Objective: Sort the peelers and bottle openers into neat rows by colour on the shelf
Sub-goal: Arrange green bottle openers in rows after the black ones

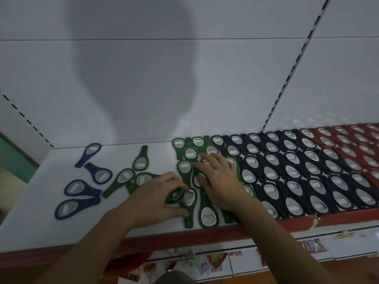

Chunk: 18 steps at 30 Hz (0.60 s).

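- The white shelf [41, 201] has a red front edge [205, 232] and carries bottle openers grouped by colour.
- The left hand [162, 193] is near the front of the shelf; its fingers [174, 179] and thumb curl round one green opener [175, 196], pinching it by the ring end just beside the green rows.
- The right hand [221, 181] lies palm down on the green rows [209, 216], with its fingers [203, 158] straight and spread, pressing on the openers beneath.
- The green rows run from the back of the shelf to the front edge, with the openers overlapping one another.
- To their left, a few loose green openers [125, 177] lie in a jumble pointing different ways.
- Further left, four blue openers [82, 189] lie scattered; two of them touch at the handles.
- To the right of the green rows, black openers [291, 171] fill the shelf in tight overlapping rows.
- Beyond them, red openers [352, 148] are ranked the same way out to the right edge of the view.
- A grey back panel [225, 78] rises behind the shelf, with a slotted upright [295, 64] and a broad shadow [133, 68] on it.
- Below, a lower shelf [266, 257] holds blurred colourful packets.
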### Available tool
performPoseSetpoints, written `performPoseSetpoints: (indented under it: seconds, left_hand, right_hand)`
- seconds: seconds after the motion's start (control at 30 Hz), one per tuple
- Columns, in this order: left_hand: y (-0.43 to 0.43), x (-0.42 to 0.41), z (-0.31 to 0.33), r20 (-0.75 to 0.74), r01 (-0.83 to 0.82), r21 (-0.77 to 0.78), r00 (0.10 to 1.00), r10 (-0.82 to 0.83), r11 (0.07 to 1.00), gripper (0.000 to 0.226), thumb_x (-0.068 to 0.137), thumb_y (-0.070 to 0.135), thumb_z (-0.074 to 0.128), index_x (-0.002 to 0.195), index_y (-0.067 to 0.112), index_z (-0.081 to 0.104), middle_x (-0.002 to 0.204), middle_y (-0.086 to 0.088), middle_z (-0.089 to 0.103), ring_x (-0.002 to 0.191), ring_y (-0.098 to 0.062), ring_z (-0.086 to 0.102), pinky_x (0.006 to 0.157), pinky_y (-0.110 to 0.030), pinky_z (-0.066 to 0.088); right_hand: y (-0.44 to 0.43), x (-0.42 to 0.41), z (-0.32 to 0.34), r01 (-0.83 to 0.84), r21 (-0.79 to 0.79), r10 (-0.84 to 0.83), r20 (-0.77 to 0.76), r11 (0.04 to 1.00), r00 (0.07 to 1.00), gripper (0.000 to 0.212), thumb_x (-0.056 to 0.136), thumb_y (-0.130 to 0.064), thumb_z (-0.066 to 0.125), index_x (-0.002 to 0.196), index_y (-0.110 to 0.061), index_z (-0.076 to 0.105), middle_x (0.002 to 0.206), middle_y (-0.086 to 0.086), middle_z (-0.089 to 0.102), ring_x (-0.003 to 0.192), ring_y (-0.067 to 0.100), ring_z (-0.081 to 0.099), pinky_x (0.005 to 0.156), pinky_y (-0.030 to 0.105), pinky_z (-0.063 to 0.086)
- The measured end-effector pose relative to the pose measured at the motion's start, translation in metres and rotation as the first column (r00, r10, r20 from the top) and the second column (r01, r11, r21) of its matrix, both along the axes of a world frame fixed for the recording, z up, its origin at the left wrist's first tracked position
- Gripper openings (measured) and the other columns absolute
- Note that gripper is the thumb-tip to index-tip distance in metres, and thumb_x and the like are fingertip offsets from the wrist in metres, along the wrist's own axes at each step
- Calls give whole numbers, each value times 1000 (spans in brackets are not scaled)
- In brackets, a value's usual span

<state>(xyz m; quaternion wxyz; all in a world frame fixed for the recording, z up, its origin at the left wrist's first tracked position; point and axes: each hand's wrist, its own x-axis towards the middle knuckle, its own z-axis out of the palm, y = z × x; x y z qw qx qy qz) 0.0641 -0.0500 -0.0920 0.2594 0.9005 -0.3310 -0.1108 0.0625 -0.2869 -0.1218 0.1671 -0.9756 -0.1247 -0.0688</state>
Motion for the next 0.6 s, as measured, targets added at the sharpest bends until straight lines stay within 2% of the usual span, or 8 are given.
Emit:
performPoseSetpoints:
  seconds: [0.1,0.27,0.4,0.5,0.57,0.6]
  left_hand:
    - [1,-2,-4,40,24,52,999,-27,998,65,74,76,67,129,42,60,115,31,44,95,9,51,83,-22,50]
    - [0,-5,-7,86,26,25,996,-29,999,66,74,80,61,127,40,62,112,31,42,88,16,47,74,-9,38]
    - [-1,-7,-10,95,-4,20,995,3,1000,66,74,81,61,126,41,63,113,31,43,89,15,47,74,-6,35]
    - [-2,-8,-11,108,-7,32,994,4,999,65,74,80,62,126,41,62,115,30,45,92,9,51,78,-11,42]
    - [-1,-8,-10,81,-31,-1,996,31,1000,59,77,73,67,127,42,59,115,29,46,97,7,53,82,-15,47]
    - [1,-7,-8,48,-72,-61,996,75,996,53,81,64,71,128,42,58,114,28,48,97,6,55,83,-16,48]
  right_hand:
    - [2,-2,-1,-14,-83,11,-41,996,999,46,105,-42,29,150,-40,37,163,-4,29,150,23,21,114,51,25]
    - [3,-2,2,-5,-113,-4,-81,994,997,57,99,-49,13,151,-41,36,164,-4,29,151,23,22,115,51,24]
    - [4,-3,2,-6,-106,-2,-79,994,997,56,100,-49,14,151,-41,36,164,-4,29,151,23,21,116,51,23]
    - [4,-4,1,-9,-99,2,-73,995,997,49,104,-44,23,151,-40,36,164,-3,29,151,22,20,116,50,21]
    - [5,-3,2,-11,-82,4,-84,997,996,45,107,-40,32,152,-40,36,164,-4,28,152,21,18,118,50,19]
    - [5,-3,3,-10,-54,6,-86,998,996,45,106,-39,35,152,-40,36,164,-4,29,152,20,18,118,50,18]
